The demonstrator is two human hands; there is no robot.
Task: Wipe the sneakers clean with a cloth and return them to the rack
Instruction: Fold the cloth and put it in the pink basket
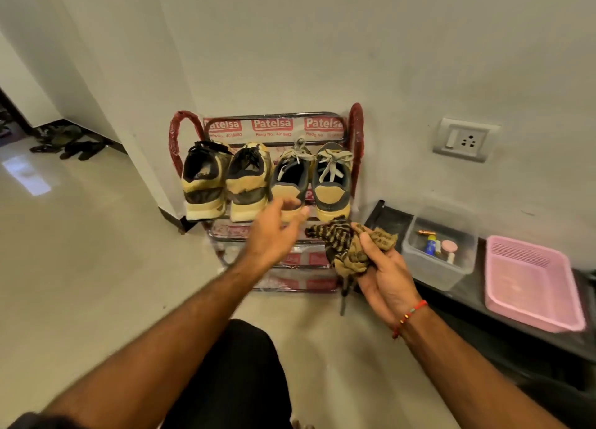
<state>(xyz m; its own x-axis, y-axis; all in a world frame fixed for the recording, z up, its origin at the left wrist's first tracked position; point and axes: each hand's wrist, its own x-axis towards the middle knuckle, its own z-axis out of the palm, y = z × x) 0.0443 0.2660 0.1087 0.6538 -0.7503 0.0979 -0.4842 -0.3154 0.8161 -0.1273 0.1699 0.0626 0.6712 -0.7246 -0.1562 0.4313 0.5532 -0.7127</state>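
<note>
Two pairs of sneakers stand heel-out on the top tier of a red and black shoe rack (pixel 356 144) against the wall. The left pair (pixel 225 183) is tan and olive with black laces. The right pair (pixel 316 180) is grey and tan with pale laces. My left hand (pixel 274 232) is stretched out, fingers apart, just in front of the heel of the left grey sneaker (pixel 288 183); I cannot tell if it touches it. My right hand (pixel 383 273) grips a crumpled brown and black striped cloth (pixel 348 244) below the right grey sneaker.
A low black shelf (pixel 503 328) runs along the wall to the right, holding a clear plastic box (pixel 438 244) of small items and a pink basket (pixel 532 283). A wall socket (pixel 464 140) sits above it. Dark footwear (pixel 67 141) lies far left on the pale floor.
</note>
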